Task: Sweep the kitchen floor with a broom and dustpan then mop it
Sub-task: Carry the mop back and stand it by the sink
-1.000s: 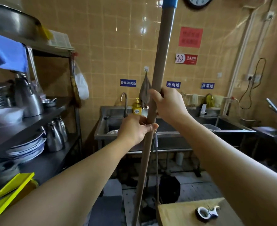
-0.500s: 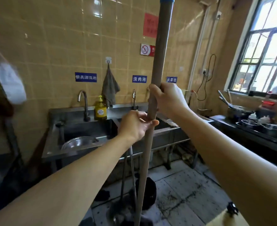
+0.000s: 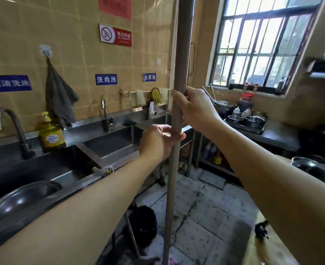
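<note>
Since the earlier frames the view has swung rightward: the shelf of plates and kettles has gone from the left, and the barred window point(image 3: 257, 43) now fills the upper right, while both hands have kept their grip on the pole. The long, round, brown wooden handle point(image 3: 178, 104) runs nearly upright through the centre of the frame, from the top edge down to the bottom edge, where its lower end is too blurred to make out. The right hand point(image 3: 196, 109) grasps it higher up, fingers curled round the shaft; the left hand point(image 3: 157, 142) clasps it just below, thumb lying across the front. Behind the hands, along the tan tiled wall, stands a stainless steel sink counter point(image 3: 92, 134) with a yellow soap bottle point(image 3: 50, 132) near a curved tap point(image 3: 10, 129) at the left, and a grey cloth point(image 3: 59, 100) hanging from a hook above. The grey, stained tiled floor point(image 3: 205, 217) shows at lower centre.
</note>
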A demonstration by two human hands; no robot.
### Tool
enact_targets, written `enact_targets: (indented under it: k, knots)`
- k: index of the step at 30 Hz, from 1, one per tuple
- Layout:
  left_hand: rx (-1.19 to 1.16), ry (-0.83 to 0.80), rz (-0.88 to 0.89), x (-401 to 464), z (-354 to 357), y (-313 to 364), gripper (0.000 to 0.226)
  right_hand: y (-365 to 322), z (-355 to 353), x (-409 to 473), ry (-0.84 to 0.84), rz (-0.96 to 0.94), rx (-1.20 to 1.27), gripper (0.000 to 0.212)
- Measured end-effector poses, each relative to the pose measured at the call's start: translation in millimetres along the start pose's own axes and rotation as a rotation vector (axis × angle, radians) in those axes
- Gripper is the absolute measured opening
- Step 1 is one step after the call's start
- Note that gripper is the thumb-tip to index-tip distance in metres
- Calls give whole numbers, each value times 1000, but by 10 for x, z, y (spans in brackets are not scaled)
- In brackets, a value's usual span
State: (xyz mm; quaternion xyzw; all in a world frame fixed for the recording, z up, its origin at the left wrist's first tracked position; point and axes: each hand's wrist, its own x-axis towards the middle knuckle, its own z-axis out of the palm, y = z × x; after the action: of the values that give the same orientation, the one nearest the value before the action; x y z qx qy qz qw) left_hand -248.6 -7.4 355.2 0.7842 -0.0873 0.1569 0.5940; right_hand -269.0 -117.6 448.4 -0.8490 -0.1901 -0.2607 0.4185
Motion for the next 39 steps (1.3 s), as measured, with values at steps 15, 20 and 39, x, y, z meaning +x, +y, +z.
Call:
enact_targets:
  k: [15, 20, 39]
  knots:
    - [20, -104, 4, 1448, 856, -280, 16, 1192, -31, 1181, 70, 71, -113, 26]
    - [-23, -135, -8, 1955, 981, -425, 23, 1488, 82, 1623, 87, 79, -175, 26]
    - [-94, -109, 95, 3614, 1044, -910, 16, 2017, 597, 2914, 89, 86, -139, 20]
